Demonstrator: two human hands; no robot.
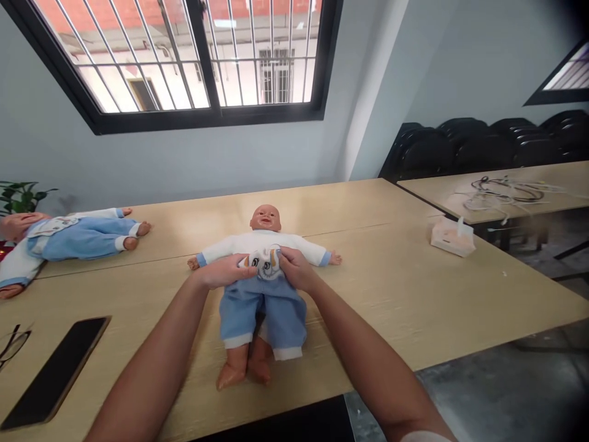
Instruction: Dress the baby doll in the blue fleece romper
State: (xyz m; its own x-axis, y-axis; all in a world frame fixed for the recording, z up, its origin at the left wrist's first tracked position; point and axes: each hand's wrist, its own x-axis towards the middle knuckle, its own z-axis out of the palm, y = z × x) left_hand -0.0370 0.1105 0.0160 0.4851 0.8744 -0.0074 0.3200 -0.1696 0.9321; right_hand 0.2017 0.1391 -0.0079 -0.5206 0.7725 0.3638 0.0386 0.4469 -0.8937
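A baby doll [265, 218] lies on its back in the middle of the table, its arms spread out to both sides. It wears a white top [225, 248] with blue cuffs and blue overalls [285, 307] with white leg hems. On the overalls' white bib [265, 265] is a printed animal face. My left hand [226, 271] pinches one side of this bib over the doll's belly, and my right hand [298, 268] pinches the upper corner on the other side. Both bare feet of the doll point toward me.
A second, similarly dressed doll [83, 236] lies at the left. Nearer me are a black phone-like slab [57, 371] and glasses [13, 345]. A tissue box [453, 238] stands at the right. Cables [510, 191] lie on another table, before stacked black chairs [478, 147].
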